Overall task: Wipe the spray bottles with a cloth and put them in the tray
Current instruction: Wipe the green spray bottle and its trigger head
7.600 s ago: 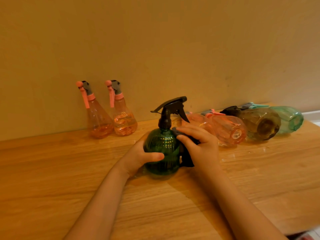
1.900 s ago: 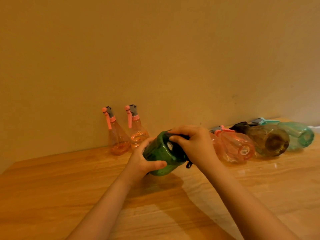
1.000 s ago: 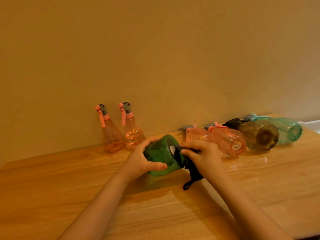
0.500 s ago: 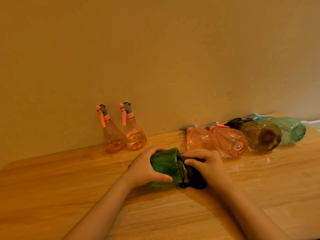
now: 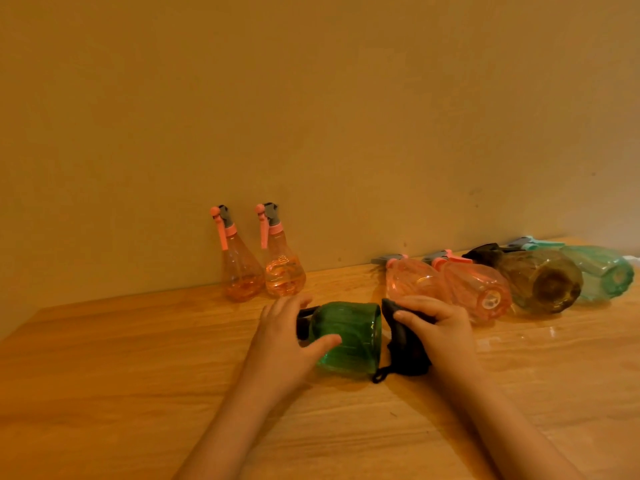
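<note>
The green spray bottle [image 5: 346, 336] lies on its side near the middle of the wooden desk [image 5: 104, 358], its flat base turned toward the right and its black spray head pointing left. The left hand [image 5: 285, 337] curls over the bottle's neck end, thumb laid across the ribbed body. Just right of the base, the right hand [image 5: 438, 332] grips a bunched black cloth [image 5: 403, 344], its cord loop trailing on the desk below the bottle. Along the desk's far edge, against the wall, two upright orange spray bottles [image 5: 263, 271] stand side by side. Further right along that edge lie four bottles on their sides: two pink bottles [image 5: 460, 289], a brown bottle [image 5: 540, 280] and a teal bottle [image 5: 602, 271].
</note>
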### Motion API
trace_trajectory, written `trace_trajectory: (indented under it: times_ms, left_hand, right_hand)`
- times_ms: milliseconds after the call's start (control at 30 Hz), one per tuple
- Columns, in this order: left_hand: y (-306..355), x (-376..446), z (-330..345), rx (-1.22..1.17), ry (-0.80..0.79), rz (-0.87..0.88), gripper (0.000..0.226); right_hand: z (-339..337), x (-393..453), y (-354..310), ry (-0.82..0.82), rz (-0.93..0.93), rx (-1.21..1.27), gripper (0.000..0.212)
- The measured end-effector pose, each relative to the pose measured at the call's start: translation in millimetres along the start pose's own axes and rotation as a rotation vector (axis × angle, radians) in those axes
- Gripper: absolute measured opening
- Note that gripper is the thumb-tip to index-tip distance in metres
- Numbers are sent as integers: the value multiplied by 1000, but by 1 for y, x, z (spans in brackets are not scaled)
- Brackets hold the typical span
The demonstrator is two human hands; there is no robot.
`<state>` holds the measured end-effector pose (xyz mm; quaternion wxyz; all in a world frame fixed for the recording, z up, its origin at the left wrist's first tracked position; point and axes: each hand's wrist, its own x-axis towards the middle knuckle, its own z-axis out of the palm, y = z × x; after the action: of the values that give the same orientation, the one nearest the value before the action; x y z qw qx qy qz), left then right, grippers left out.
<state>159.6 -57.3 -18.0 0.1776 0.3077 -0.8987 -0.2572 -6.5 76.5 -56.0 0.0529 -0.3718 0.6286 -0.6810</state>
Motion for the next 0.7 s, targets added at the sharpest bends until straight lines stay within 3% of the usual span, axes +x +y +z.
trace_trajectory:
  times_ms: [67,133,233,467,600,700]
  left_hand:
    - [3,-25,7,-253,145,-295,23]
    - [5,-36,15,-539,49,-579,39]
    - [9,-30,21,-858,-108,-773,63]
    - [29,5,28,-1196,-39,-814,65]
    - [26,11,39,-1091,-23,-760,74]
    - [21,8,46,-1111,3,-695,65]
  right_hand:
    - [2,5,-7,50,-2,1,33]
    - [6,17,-14,85,-24,-33,34]
    - [16,40,-18,14,-18,-179,32]
    - [26,55,-21,-237,144,-297,13]
    - [26,37,-19,-257,175,-248,15]
    - [22,27,-20,-220,161,-140,24]
